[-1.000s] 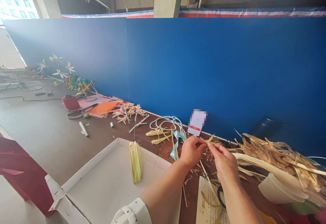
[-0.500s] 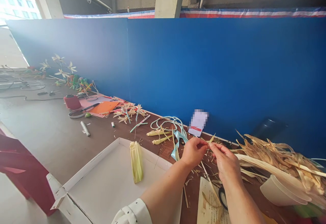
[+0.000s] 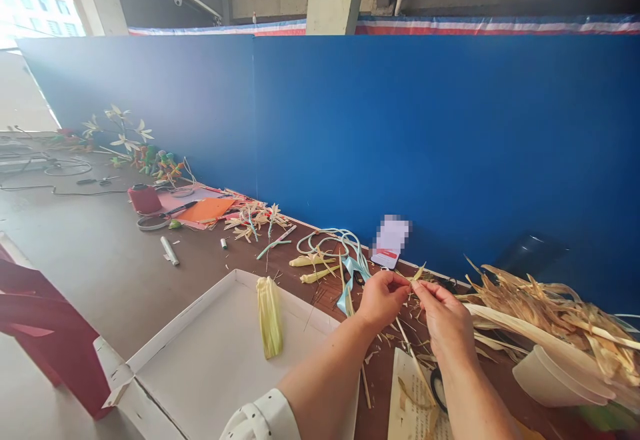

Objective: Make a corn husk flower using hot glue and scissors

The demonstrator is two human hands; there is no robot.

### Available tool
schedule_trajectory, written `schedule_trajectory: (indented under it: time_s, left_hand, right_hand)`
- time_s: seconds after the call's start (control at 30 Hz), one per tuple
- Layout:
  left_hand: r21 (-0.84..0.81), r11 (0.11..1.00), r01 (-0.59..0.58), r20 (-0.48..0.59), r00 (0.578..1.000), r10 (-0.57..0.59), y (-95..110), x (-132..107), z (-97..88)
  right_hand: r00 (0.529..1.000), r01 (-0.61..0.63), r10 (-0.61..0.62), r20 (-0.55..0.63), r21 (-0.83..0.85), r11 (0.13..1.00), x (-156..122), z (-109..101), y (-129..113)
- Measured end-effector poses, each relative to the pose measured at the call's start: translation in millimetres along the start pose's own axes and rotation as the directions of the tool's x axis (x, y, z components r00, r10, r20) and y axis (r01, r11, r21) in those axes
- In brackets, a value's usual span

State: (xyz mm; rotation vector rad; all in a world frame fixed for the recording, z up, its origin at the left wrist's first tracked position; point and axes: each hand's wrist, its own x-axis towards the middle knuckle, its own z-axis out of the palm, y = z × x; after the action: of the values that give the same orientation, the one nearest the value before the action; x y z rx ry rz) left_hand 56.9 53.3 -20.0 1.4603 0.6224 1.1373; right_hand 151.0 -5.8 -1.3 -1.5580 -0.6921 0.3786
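My left hand [image 3: 383, 299] and my right hand [image 3: 444, 317] meet over the table, fingertips pinched close together. Between them is a small piece of corn husk, its pale yellow-green tip [image 3: 419, 272] showing above the right fingers; the fingers cover the rest. Just left of my hands lie a light blue ribbon [image 3: 349, 283] and two wrapped pale husk pieces [image 3: 320, 273]. A folded yellow-green corn husk [image 3: 270, 317] rests in the white box lid [image 3: 200, 367], left of my forearm. Under my right wrist are a printed sheet [image 3: 407, 393] and a black tape roll [image 3: 438, 388].
Dry husks [image 3: 540, 300] are heaped at right by a whitish cup [image 3: 560, 377]. A phone [image 3: 391, 240] leans on the blue partition [image 3: 425, 127]. Scissors [image 3: 167, 213], orange paper [image 3: 207, 210], a red spool [image 3: 144, 199] and husk flowers [image 3: 123, 130] stand or lie at left.
The view has shifted very slightly. Both hands keep the same pinch in the same place; nothing else has visibly moved.
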Motion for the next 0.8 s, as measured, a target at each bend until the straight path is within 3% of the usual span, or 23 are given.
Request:
schedule_trajectory:
  time_s: [0.33,0.8]
  left_hand:
    - [-0.098,0.994,0.036,-0.026,0.999,-0.039,5,2,-1.3]
    - [-0.184,0.982,0.041,-0.015,0.999,-0.045,2,3,-0.2]
  right_hand:
    - [0.997,-0.075,0.075,0.007,0.051,0.996,-13,6,-19]
    - [0.998,-0.05,0.047,0.032,0.121,0.991,-17,7,-28]
